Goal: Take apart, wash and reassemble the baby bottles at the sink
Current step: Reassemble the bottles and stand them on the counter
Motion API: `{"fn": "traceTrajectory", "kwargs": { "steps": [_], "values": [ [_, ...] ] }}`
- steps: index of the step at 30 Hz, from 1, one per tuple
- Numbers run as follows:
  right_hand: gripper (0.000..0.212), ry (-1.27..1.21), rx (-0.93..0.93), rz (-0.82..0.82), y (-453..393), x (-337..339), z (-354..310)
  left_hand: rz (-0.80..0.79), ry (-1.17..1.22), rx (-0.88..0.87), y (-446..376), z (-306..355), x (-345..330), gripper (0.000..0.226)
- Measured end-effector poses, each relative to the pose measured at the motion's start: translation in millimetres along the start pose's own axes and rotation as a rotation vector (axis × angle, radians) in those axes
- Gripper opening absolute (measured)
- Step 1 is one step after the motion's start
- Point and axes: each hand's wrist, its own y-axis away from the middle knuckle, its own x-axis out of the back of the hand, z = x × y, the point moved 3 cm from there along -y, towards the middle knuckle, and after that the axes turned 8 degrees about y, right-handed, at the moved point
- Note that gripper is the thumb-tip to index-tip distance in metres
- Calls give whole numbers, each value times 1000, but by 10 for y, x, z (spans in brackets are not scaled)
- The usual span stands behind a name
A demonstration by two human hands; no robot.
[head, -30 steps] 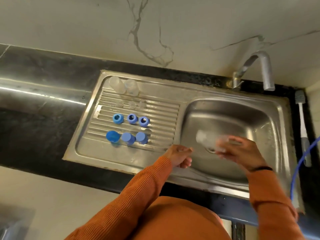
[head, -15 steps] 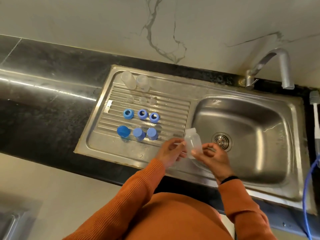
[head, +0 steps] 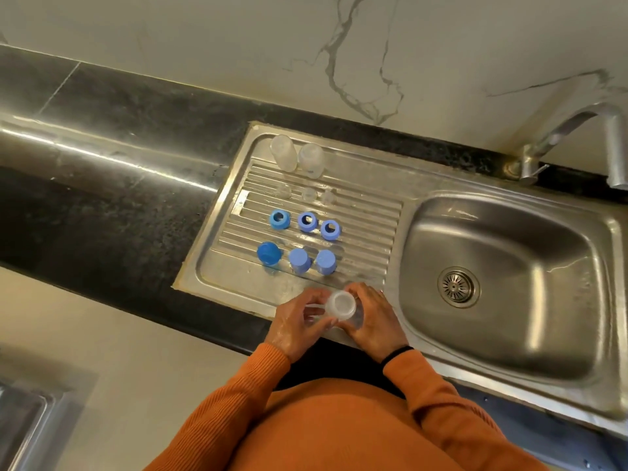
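A clear baby bottle body (head: 341, 304) is held between both hands over the front edge of the drainboard (head: 367, 212), its end facing the camera. My left hand (head: 299, 322) grips it from the left, my right hand (head: 373, 321) from the right. Two more clear bottle bodies (head: 297, 156) stand at the back of the drainboard. Three clear nipples (head: 307, 193) sit in a row below them. Then come three blue collar rings (head: 307, 222) and three blue caps (head: 299, 259).
The steel sink basin (head: 509, 287) with its drain (head: 458, 286) lies to the right, with the tap (head: 591, 137) above its far corner. Black stone countertop (head: 119, 198) runs to the left. A marble wall stands behind.
The bottle moved left from over the basin to the front of the drainboard. My left hand joined the right in holding it, and the bottle's end turned toward the camera.
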Motion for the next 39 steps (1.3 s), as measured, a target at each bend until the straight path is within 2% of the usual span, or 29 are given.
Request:
{"fn": "traceTrajectory", "kwargs": {
  "steps": [3,7,11,15,18,22,26,31,36,39],
  "values": [
    [55,65,16,-45,-17,-26,25,12,-19,3,-2,-61,50,42],
    [75,73,-8,-78,18,55,89,21,-48,20,-20,-136,148,40],
    [46,-66,-132,117,-136,302,116,126,-54,-14,-80,-130,268,30],
    [25,-163,-140,158,-573,521,-70,258,-37,-63,-174,-72,400,23],
    [27,-124,-97,146,-972,606,-249,364,-5,-97,-266,11,511,18],
    [44,90,-41,21,-1423,589,-411,476,67,-107,-406,148,654,17],
    [55,200,-33,-70,-1679,528,-432,510,84,-148,-526,257,773,19],
    [57,183,-89,-47,-1878,523,-432,518,109,-161,-714,320,874,18],
    [45,68,-159,30,-2039,525,-459,489,100,-175,-926,363,902,18],
    [25,56,-184,112,-2156,545,-471,459,108,-181,-1071,403,923,14]
  ]
}}
